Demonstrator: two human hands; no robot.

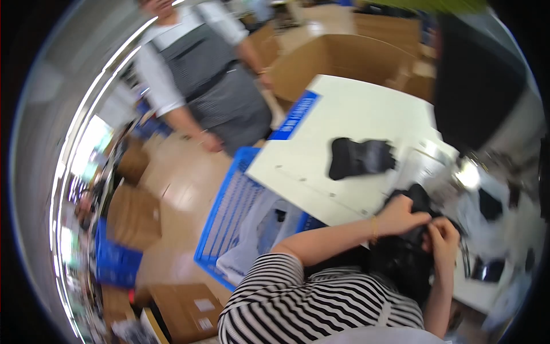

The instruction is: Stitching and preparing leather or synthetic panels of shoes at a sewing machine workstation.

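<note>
nearest, a striped sleeve (275, 298) leads up the left arm. the left hand (401, 215) and right hand (444, 235) meet over a black garment (404, 258) at the near edge of the white table (355, 114), fingers pinched shut on its dark cloth. to handle it well, i judge both hands should keep the fabric taut and flat. farther on, a second black piece (361, 157) lies on the table; a blue crate (229, 212) sits left, and a person in a grey apron (212, 74) stands beyond.
</note>
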